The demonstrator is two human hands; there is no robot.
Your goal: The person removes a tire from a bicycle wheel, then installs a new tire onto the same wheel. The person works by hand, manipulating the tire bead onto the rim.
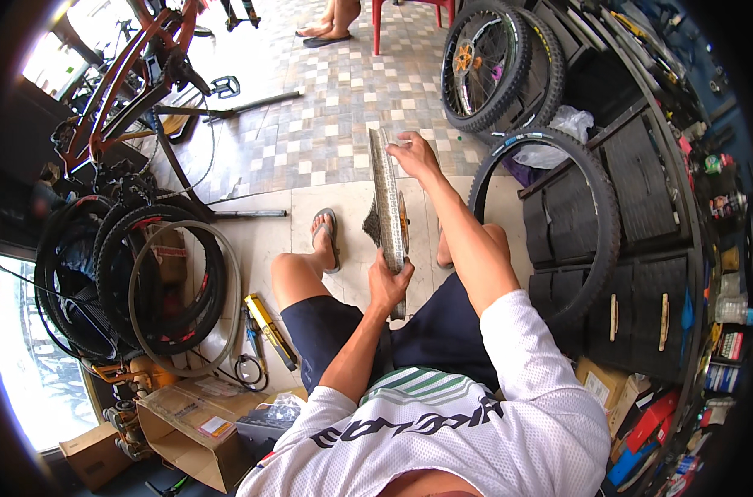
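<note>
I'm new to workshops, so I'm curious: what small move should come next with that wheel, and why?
Perhaps run the right hand along the tyreless rim: that hand is at its far part, while the left hand holds the near part.

You have the bicycle wheel (390, 207) edge-on before you, its pale, speckled rim (385, 174) running near to far, far end slanting slightly left; dark sprockets (371, 222) jut left, a thin orange-toned disc (405, 224) shows right.

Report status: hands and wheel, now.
Left hand grips tireless bicycle wheel, near end. Right hand at far end. Loose bicycle tire at right, apart from wheel.
</note>
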